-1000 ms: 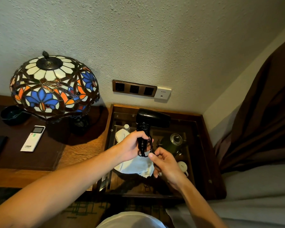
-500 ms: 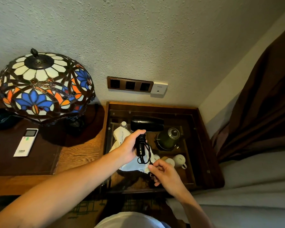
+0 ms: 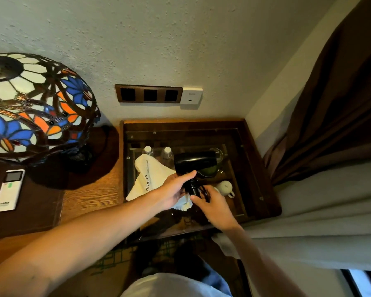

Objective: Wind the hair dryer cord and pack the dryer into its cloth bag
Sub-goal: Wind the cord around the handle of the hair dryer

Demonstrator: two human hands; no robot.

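The black hair dryer [image 3: 195, 161] is held upright above a glass-topped wooden side table [image 3: 259, 168], its barrel pointing right. My left hand [image 3: 172, 190] grips the dryer's handle, which has black cord [image 3: 198, 189] wound around it. My right hand [image 3: 211, 205] is just right of and below the handle, its fingers pinching the cord's loose end. The white cloth bag [image 3: 147, 177] with dark lettering lies flat on the glass, left of the dryer and partly under my left hand.
Under the glass are two water bottles [image 3: 157, 152], a green kettle [image 3: 210, 168] and a white cup [image 3: 225, 187]. A stained-glass lamp [image 3: 34, 108] and a white remote [image 3: 9, 189] stand on the desk to the left. Brown curtain [image 3: 341, 103] and bedding [image 3: 330, 211] are on the right.
The dryer has come down closer to the table with both hands. The view has tilted down and shifted right. My right hand has moved up against the handle.
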